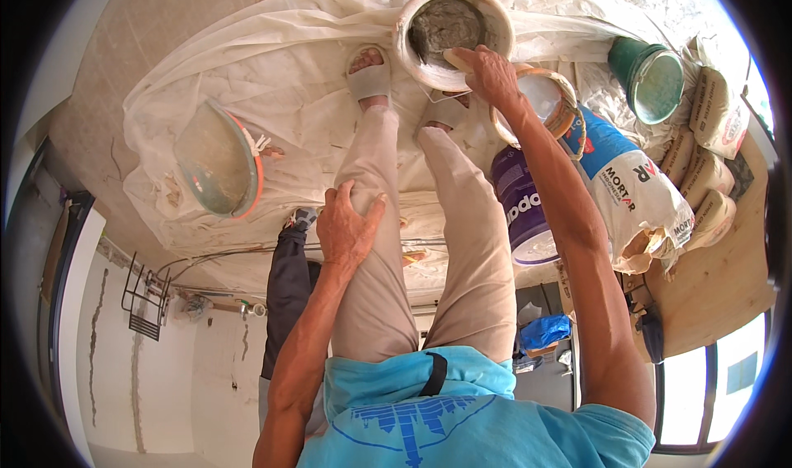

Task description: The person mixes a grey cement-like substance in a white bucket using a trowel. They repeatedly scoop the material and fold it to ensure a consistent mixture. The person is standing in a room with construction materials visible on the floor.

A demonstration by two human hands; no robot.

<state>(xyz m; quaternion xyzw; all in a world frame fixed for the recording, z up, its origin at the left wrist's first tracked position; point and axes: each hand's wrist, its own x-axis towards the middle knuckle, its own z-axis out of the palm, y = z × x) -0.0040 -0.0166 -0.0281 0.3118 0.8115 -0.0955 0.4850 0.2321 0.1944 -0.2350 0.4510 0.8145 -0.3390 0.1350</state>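
My right hand (490, 73) reaches to the near rim of a pale, mortar-smeared bucket (404, 35). Its fingers are closed round a light-coloured handle (455, 60), whose working end I cannot make out. Wet grey mortar (454, 24) lies inside the bucket, darker along the left wall. My left hand (350, 227) rests on my left leg near the knee, fingers apart and holding nothing. The bucket stands on a wrinkled, dirty white sheet (289, 88), just beyond my sandalled feet.
Left lies a grey-green basin (206, 167) with an orange rim. Another person's dark trouser leg (285, 303) is behind my left arm. On the right are an open white bucket (544, 96), purple pail (520, 196), mortar bag (631, 196), green buckets (656, 84) and stacked sacks (709, 175).
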